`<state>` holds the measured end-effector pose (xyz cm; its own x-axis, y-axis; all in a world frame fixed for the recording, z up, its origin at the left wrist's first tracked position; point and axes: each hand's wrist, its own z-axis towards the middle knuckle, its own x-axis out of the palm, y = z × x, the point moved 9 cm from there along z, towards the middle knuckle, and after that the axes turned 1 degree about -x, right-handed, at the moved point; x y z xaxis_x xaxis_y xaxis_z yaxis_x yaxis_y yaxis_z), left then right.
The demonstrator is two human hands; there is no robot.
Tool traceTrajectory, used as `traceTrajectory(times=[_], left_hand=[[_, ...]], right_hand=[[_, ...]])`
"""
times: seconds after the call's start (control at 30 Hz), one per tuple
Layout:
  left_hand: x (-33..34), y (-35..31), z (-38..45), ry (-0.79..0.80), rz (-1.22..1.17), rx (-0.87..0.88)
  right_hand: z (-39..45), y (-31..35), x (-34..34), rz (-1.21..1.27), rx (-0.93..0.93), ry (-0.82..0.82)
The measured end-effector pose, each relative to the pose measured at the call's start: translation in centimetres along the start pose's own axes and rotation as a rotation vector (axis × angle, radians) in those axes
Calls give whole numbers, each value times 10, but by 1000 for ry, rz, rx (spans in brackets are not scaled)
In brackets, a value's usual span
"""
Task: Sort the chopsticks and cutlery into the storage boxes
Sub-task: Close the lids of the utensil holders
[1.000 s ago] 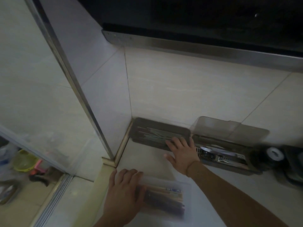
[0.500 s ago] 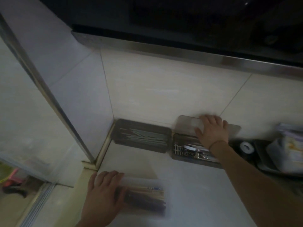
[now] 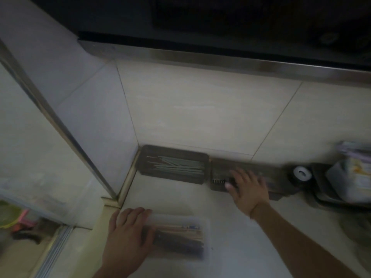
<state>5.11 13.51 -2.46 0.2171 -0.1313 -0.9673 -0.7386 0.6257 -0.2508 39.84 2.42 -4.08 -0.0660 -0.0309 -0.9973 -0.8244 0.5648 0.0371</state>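
The pale desk [image 3: 230,227] was seen carrying two dark storage boxes against the wall. Pale chopsticks [image 3: 176,166] were held in the left box [image 3: 173,163]. The right box [image 3: 247,178] was pressed by the flat, spread right hand [image 3: 248,188]. A clear box [image 3: 180,237] of chopsticks was covered by the flat left hand [image 3: 128,235].

Two storage boxes stand side by side against the back wall of the desk [image 3: 230,227]: the left box [image 3: 174,164], in the corner, holds chopsticks [image 3: 176,164], and the right box [image 3: 247,178] lies just beside it with the right hand [image 3: 248,189] resting flat on it. Nearer the front edge, a third box [image 3: 180,237] of chopsticks lies under the left hand [image 3: 128,235]. Right of the back boxes stand a small round container [image 3: 301,173] and a bag [image 3: 351,177].
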Motion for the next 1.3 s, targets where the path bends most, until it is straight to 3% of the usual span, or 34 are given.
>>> traceTrajectory(times=[0.07, 0.17, 0.23, 0.33, 0.47, 0.57, 0.73, 0.9, 1.03, 1.1, 1.17, 1.3], left_hand=[[1, 1, 0, 7, -10, -7], [0, 1, 0, 12, -24, -8], [-2, 2, 0, 15, -38, -9], [-3, 2, 1, 13, -60, -16], [-5, 1, 2, 3, -52, 1], [-7, -2, 3, 42, -28, 27], [6, -12, -10, 107, 72, 246], [10, -13, -22, 169, 155, 317], [-3, -30, -26, 170, 277, 528], [0, -29, -26, 214, 301, 500], [0, -34, -26, 178, 180, 458], [6, -34, -22, 1, 225, 488]], right_hand=[[-18, 1, 41, -59, 16, 141], [-18, 5, 43, -111, 73, 128], [-6, 16, 17, -52, 74, 29], [20, 58, -17, 40, -108, -124], [69, 128, -10, 13, -324, 53], [98, 165, -3, -43, -378, 123], [112, 185, 14, -111, -418, 247], [107, 189, 28, -193, -425, 244], [100, 195, 32, -122, -384, 253], [97, 193, 26, -104, -367, 234], [93, 190, 17, -97, -359, 212], [85, 181, -30, -63, -367, 164]])
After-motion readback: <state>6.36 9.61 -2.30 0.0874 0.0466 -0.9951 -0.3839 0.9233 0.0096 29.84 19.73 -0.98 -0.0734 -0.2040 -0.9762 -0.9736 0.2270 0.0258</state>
